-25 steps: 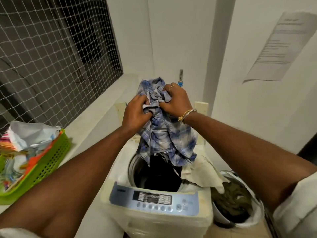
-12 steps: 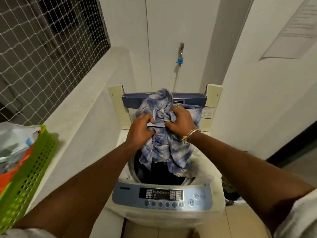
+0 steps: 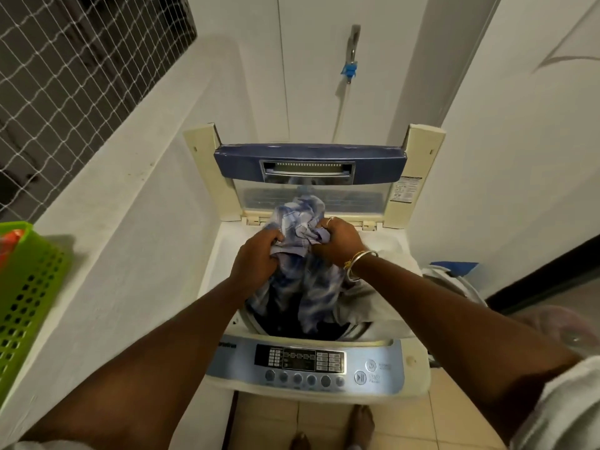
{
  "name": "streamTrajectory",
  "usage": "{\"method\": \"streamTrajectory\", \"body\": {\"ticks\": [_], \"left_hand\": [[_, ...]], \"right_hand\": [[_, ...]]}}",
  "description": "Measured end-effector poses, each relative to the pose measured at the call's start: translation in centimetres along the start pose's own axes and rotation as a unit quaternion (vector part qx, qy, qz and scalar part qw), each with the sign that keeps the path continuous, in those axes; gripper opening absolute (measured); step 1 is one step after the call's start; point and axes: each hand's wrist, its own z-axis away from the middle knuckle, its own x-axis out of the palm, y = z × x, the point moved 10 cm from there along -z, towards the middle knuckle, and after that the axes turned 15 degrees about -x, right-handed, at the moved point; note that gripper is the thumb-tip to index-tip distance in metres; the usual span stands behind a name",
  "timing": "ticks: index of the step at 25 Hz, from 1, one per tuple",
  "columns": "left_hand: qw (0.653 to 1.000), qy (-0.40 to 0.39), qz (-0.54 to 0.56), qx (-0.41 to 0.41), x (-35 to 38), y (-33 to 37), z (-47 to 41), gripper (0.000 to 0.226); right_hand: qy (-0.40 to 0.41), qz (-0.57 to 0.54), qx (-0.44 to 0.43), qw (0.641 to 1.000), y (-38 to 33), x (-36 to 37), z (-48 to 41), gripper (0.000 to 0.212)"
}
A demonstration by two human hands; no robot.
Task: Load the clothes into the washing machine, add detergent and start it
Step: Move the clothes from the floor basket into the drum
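Observation:
A blue and white checked shirt (image 3: 300,287) hangs bunched over the open drum of a white top-loading washing machine (image 3: 227,254). My left hand (image 3: 256,261) grips the shirt's left side and my right hand (image 3: 337,238) grips its right side, both just above the drum mouth. The shirt's lower part dips into the dark drum. A pale cloth (image 3: 367,303) lies over the drum's right rim. The machine's lid (image 3: 308,162) stands raised at the back. Its blue control panel (image 3: 305,363) faces me at the front.
A green perforated basket (image 3: 26,293) sits on the white ledge (image 3: 113,222) at the left. A tap with a blue fitting (image 3: 350,68) is on the back wall. A white bucket (image 3: 454,280) stands right of the machine. My bare feet (image 3: 362,420) are on the tiled floor.
Both hands have lowered the shirt from chest height down toward the drum. My view has tilted down, so the basket slid left and the floor appeared.

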Motion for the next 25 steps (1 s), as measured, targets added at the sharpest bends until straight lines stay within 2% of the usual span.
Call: {"method": "streamTrajectory", "body": {"ticks": [3,8,9,12,13,15,18,21,25], "left_hand": [[0.998,-0.051,-0.007,-0.033,1.7,-1.5,-0.2,0.067],[0.995,-0.085,-0.022,-0.042,4.1,-1.8,0.2,0.106],[0.995,-0.091,-0.022,-0.046,4.5,-1.3,0.4,0.105],[0.987,-0.108,-0.037,-0.116,5.9,-1.5,0.5,0.063],[0.982,-0.121,-0.059,-0.134,6.5,-1.9,0.5,0.05],[0.978,-0.147,-0.087,-0.12,7.7,-2.2,0.6,0.035],[0.979,-0.149,-0.054,-0.125,8.1,-1.9,0.1,0.041],[0.985,-0.133,-0.033,-0.102,7.7,0.8,-1.0,0.037],[0.978,-0.191,-0.012,-0.085,10.4,4.3,-2.2,0.056]], "right_hand": [[-0.072,0.006,-0.009,0.997,0.1,2.1,-0.8,0.036],[-0.055,-0.034,0.014,0.998,-0.3,4.2,-0.6,0.034],[-0.069,-0.039,0.01,0.997,-0.5,4.9,-0.4,0.033],[-0.125,-0.072,0.044,0.989,0.8,6.9,0.7,0.031],[-0.14,-0.083,0.064,0.985,1.5,7.2,1.1,0.041],[-0.148,-0.083,0.089,0.981,2.6,7.2,1.6,0.06],[-0.122,-0.071,0.1,0.985,3.6,5.9,1.4,0.057],[-0.096,-0.046,0.103,0.989,4.3,4.0,1.1,0.052],[-0.058,-0.009,0.124,0.991,6.4,0.0,2.2,0.056]]}}
